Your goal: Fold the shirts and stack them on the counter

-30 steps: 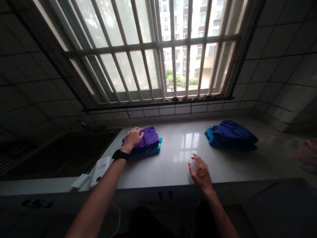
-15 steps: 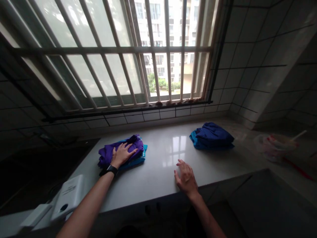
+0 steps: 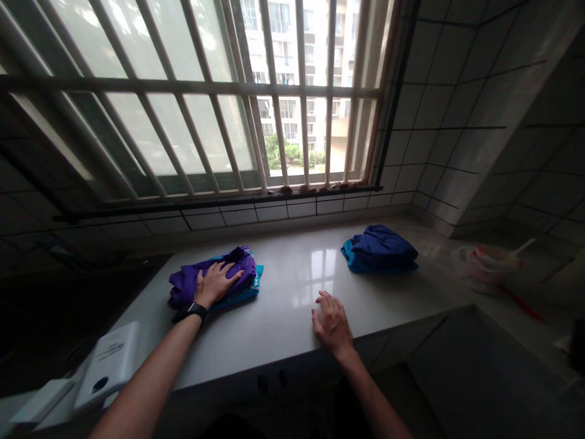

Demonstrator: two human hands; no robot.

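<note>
My left hand (image 3: pixel 216 283) lies flat with spread fingers on a folded purple cloth bundle (image 3: pixel 183 285). Beneath the purple fabric, a bright blue folded cloth (image 3: pixel 249 294) sticks out on the right side. A dark watch sits on my left wrist. My right hand (image 3: pixel 333 321) is near the front edge of the white counter (image 3: pixel 283 329), fingers apart and slightly bent, with nothing in it. Farther back on the right, a second folded bundle (image 3: pixel 384 247), navy over bright blue, rests on the counter, apart from both hands.
A white box-shaped device (image 3: pixel 109 363) stands at the counter's left front. At the far right are a clear plastic bag (image 3: pixel 487 268) with reddish contents and a red-handled object (image 3: pixel 523 305). Behind the counter is a barred window (image 3: pixel 292 91); a dark recess (image 3: pixel 91 299) lies left.
The view has turned slightly right, so everything sits a little farther left. My left hand stays on the purple bundle, and my right hand remains by the counter's front edge.
</note>
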